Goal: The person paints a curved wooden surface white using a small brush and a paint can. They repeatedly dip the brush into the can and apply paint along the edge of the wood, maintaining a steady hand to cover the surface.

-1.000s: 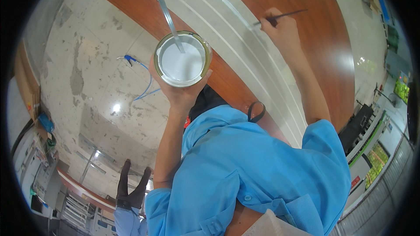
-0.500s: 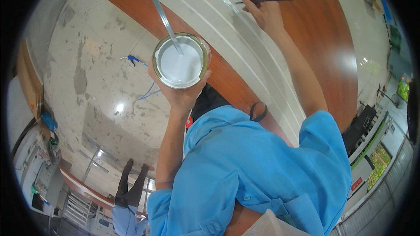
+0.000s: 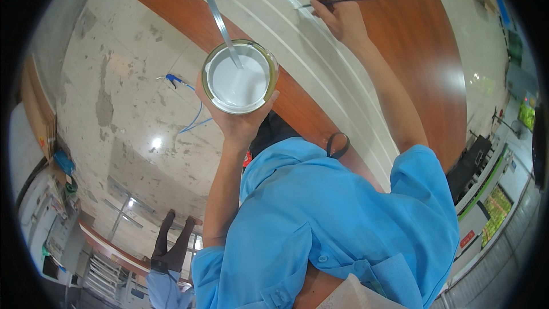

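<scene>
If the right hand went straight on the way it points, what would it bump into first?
Most likely the pale, striped band: the right hand points leftward across it, its thin dark tool leading. Depth is unclear, so the tip may already touch it.

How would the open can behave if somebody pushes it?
The open can would probably feel heavy for its size, holding pale liquid. Having no lid, it may spill when tipped. The long strip dipping into the liquid could slide sideways.
</scene>
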{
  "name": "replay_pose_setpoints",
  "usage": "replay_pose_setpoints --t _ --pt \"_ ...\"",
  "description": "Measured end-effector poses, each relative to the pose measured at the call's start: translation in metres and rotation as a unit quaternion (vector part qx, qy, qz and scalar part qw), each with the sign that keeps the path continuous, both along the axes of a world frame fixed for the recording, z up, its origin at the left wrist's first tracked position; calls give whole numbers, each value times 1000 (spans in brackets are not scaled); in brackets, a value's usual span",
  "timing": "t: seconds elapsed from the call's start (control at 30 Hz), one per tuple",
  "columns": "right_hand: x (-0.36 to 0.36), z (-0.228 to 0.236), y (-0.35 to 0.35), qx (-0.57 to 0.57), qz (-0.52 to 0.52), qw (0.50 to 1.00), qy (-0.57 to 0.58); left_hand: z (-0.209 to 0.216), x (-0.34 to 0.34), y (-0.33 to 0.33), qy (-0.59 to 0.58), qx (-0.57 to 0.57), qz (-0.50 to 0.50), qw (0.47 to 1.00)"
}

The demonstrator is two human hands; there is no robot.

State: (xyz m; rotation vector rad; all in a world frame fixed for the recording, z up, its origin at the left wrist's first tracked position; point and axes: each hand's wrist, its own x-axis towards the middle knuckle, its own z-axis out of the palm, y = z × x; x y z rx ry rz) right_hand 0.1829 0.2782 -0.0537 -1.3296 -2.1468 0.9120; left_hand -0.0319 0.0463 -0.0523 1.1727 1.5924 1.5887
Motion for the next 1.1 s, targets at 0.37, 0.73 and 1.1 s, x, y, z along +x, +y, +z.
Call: replay_pose_setpoints --t 0.37,0.73,1.1 --pt "19 13 4 3 -38 999 37 -4 8 5 5 -5 7 1000" --pt "50 27 -21 -54 -43 992 -105 -7 5 3 9 -11 13 1000" --pt "38 19 -25 -76 -64 993 -69 1 -1 -7 13 -15 4 1000"
